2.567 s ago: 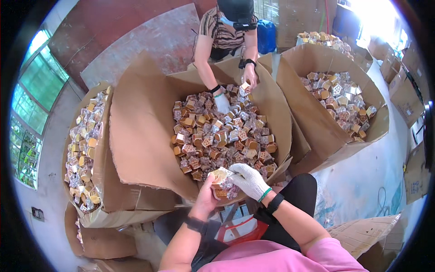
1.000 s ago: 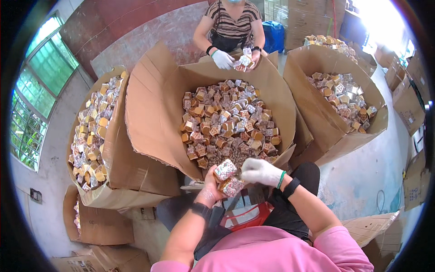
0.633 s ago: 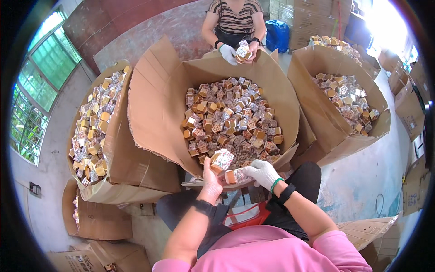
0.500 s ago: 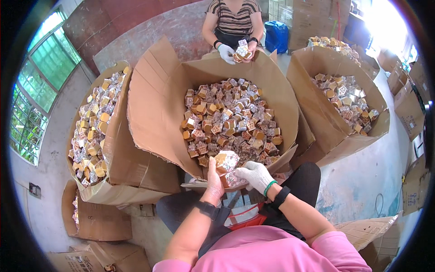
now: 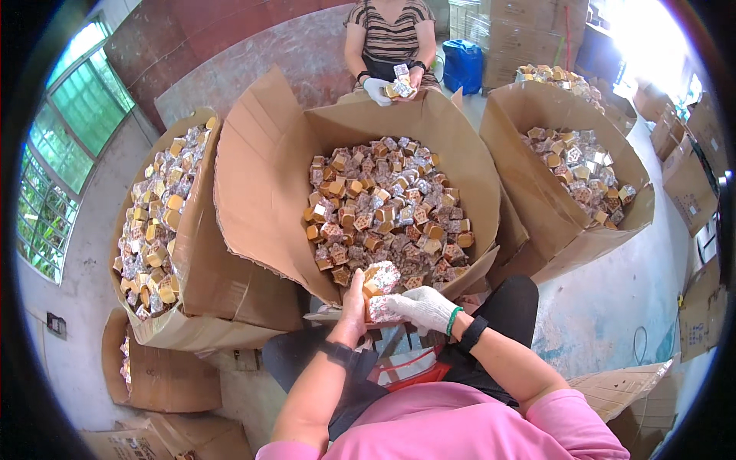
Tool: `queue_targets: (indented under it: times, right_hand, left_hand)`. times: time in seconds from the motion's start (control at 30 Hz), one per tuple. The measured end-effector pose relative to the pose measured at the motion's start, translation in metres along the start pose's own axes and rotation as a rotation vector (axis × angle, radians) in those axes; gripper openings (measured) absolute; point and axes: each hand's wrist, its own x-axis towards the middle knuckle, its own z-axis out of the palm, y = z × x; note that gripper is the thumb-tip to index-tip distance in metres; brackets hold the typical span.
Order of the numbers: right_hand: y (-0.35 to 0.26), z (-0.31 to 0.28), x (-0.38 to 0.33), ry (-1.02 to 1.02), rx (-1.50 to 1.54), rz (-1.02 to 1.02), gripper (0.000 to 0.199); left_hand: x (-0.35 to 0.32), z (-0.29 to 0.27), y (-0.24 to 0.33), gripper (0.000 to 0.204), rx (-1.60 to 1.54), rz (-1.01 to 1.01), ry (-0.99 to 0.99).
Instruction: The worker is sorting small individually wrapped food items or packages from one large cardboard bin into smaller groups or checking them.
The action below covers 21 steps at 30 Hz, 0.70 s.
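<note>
Over the near edge of the big cardboard box (image 5: pixel 264 146), my bare left hand (image 5: pixel 352 308) is closed around small gold many-sided pieces (image 5: pixel 379 280) with speckled white-and-pink faces. At least two are in it, one above the other. My right hand (image 5: pixel 426 308), in a white knit glove, has its fingers pressed to the lower piece (image 5: pixel 382 308); its thumb side is partly hidden. Inside the box lies a heap of similar gold and patterned pieces (image 5: pixel 391 207), some with a clear, shiny wrap.
Across the box a person (image 5: pixel 391 38) in a striped top holds similar pieces (image 5: pixel 400 83), one hand gloved. Filled cartons stand at the left (image 5: pixel 207 230) and right (image 5: pixel 537 176). A blue bag (image 5: pixel 463 66) stands behind. Something red and white (image 5: pixel 410 366) lies between my knees.
My gloved right hand has shifted slightly left, and the lower piece now shows its speckled face upright beside the fingers. The person opposite has turned the pieces in their hands.
</note>
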Motion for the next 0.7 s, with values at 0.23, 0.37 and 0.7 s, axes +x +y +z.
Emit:
queue_targets:
  times: [0.23, 0.37, 0.7]
  right_hand:
    - [0.01, -0.003, 0.005, -0.07, 0.458, -0.469, 0.039]
    - [0.024, -0.022, 0.014, -0.118, 1.1, -0.233, 0.032]
    - [0.099, -0.039, 0.033, -0.044, 1.23, -0.014, 0.01]
  left_hand:
    - [-0.007, 0.003, -0.011, 0.063, -0.321, -0.1, -0.38]
    - [-0.01, 0.0, -0.01, 0.057, -0.304, -0.074, -0.325]
    - [-0.001, 0.015, 0.02, 0.043, 1.359, 0.486, 0.478]
